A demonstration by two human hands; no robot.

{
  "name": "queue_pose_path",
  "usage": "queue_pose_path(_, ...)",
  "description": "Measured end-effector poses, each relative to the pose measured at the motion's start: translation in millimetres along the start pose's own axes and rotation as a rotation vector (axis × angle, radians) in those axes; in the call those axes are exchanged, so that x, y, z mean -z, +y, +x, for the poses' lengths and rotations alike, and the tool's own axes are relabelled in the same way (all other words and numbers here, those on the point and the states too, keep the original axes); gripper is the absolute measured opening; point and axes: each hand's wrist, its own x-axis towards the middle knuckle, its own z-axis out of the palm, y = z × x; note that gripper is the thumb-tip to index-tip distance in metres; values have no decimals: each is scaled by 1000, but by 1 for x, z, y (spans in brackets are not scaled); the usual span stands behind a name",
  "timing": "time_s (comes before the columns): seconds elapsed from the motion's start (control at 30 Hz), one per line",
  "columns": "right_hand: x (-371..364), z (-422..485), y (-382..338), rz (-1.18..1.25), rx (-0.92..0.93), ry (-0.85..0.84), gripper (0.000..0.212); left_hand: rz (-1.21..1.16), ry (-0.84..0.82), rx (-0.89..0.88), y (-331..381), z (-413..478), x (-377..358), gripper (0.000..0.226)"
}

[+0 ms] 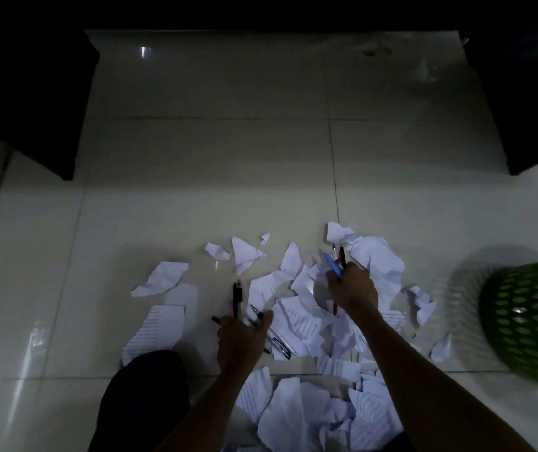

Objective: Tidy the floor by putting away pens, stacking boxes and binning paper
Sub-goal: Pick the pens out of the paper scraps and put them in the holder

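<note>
Nearest to you was a heap of torn paper (293,415), white sheets ripped into jagged bits and crumpled, a lot of them with ruled lines. Your knee (143,396) in dark fabric sat just left of it. The only marking I could make out on the paper was the ruling, and any print on the pens was too small and dim to read.

Your left grip (241,337) was curled round a few thin black pens (236,298). Two stood up past your knuckles and one stuck out to the left. There was a pink bit beside them, but I couldn't tell what it was. A couple more dark pens (279,345) lay on the paper scraps just right of that hand.

Your right grip (354,288) was closed tight on a bunch of pens, with a chunky blue pen (332,264) and some dark ones fanning out the top, and a red pen (335,308) poking out below your palm.

More scraps were spread over the glossy pale floor (195,158), which was big square tiles with thin grout lines. That included one larger lined sheet (160,327) lying flat to the left.

A green plastic bin (528,324) with an oval-hole lattice wall sat at the far right, blurred, well apart from both hands. Dark furniture (26,93) boxed in the top corners.
</note>
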Motion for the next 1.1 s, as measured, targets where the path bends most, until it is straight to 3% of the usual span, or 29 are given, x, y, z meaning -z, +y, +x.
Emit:
queue_pose_path(0.23,11,-2,-21,-13,82,44,33,51,26,-79,2,3,-3,70)
queue_pose_path(0.37,13,-2,-33,54,40,49,26,71,70,-146,-11,6,-8,73)
queue_pose_path(0.57,13,-6,-36,118,-36,-19,26,130,90,-75,-7,-2,-9,54)
queue_pose_path(0.77,-3,-15,-18,207,-102,-150,32,233,203,-276,-36,-5,-31,26)
queue_pose_path(1.1,3,-21,-11,295,-178,-189,27,-54,127,-216,-29,4,-16,30)
